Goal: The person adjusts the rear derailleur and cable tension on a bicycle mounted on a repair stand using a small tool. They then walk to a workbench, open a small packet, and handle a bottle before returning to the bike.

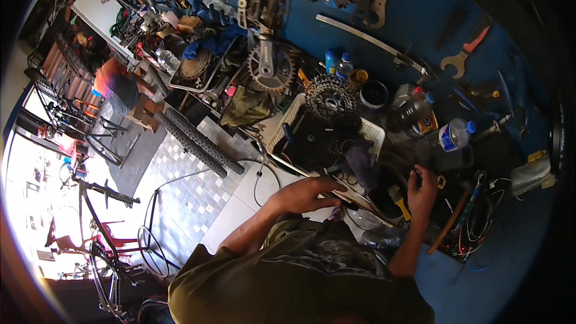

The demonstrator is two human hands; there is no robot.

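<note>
Near the cream basket (374, 138), my L hand (309, 195) has thumb & fingers apart; R hand (423, 186), half-curled, nr. brush (399, 200). Can't tell if either grips. Prob. reaching step; next needs light pinch.

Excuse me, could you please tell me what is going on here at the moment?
A person is at a cluttered bench of bike parts and tools. The left hand is at the bench's near edge, in front of a white basket; whether it grips anything is unclear. The right hand is bent, beside a brush with a yellow handle. A sprocket cluster sits at the basket's far side. Another person is farther off to the left.
</note>
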